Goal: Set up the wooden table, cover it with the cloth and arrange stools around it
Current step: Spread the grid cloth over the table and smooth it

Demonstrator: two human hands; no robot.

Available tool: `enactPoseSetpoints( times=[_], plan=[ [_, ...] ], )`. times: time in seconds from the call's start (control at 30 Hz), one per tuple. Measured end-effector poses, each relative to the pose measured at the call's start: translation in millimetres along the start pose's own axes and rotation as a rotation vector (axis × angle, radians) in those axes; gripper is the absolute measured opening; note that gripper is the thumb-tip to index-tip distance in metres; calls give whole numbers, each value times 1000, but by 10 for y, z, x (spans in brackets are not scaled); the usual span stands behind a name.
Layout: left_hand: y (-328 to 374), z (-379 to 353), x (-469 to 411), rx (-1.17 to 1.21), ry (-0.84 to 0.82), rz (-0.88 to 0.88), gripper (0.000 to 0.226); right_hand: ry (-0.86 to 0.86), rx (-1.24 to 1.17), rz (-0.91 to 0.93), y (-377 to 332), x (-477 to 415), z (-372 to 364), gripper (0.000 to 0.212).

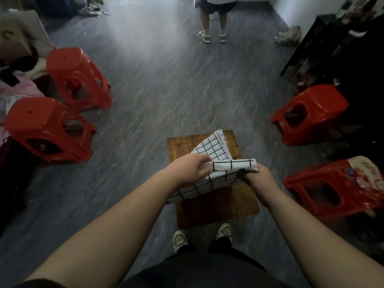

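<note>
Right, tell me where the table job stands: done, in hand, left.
Done: the wooden table stands on the floor by the person's feet. In hand: the left hand and right hand grip the checked cloth, mostly folded, above the tabletop. Left: spreading it over the table and bringing in the left stools and right stools, four red ones standing apart at the room's sides.

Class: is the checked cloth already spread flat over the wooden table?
No: the left hand and right hand hold the cloth folded above the table.
</note>
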State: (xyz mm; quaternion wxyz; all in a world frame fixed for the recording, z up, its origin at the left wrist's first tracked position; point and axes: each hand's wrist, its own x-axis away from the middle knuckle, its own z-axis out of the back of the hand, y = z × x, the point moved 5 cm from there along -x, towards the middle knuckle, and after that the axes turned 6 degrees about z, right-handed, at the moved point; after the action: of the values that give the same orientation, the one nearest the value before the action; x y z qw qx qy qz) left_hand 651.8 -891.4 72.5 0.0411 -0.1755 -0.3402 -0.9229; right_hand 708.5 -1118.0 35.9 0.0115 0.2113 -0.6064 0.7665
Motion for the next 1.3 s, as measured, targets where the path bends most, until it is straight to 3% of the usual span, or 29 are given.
enactPoseSetpoints(
  times=[0.13,0.33,0.43,0.5,0.53,0.63,0.7,0.77,0.93,1.07,1.3],
  plan=[
    [-30,-6,24,-120,58,-45,26,15,-50,19,-76,-9,15,23],
    [-312,38,-41,11,-45,193,14,-2,-86,62,-168,-4,-79,19],
    [-323,14,-63,137,-14,243,28,127,22,113,-228,-15,-131,50],
    [-326,-19,-52,219,22,284,28,280,195,-91,-135,-6,-103,91],
    [-320,-39,-44,260,36,304,29,260,146,-256,-50,43,-167,100],
    [-275,-108,-38,363,63,323,31,-36,-338,-604,75,275,-610,83],
    [-208,-145,-28,418,56,318,29,-165,-463,-568,54,334,-797,67],
    [-118,-179,-19,450,39,280,29,-199,-424,-484,31,328,-878,55],
    [-52,-258,13,685,-8,282,15,-127,-321,-397,18,243,-857,38],
    [-139,-255,73,810,-7,337,16,-133,-309,-398,30,178,-831,28],
    [-728,268,203,906,410,514,11,158,-458,-457,-18,31,-588,12]
  ],
)
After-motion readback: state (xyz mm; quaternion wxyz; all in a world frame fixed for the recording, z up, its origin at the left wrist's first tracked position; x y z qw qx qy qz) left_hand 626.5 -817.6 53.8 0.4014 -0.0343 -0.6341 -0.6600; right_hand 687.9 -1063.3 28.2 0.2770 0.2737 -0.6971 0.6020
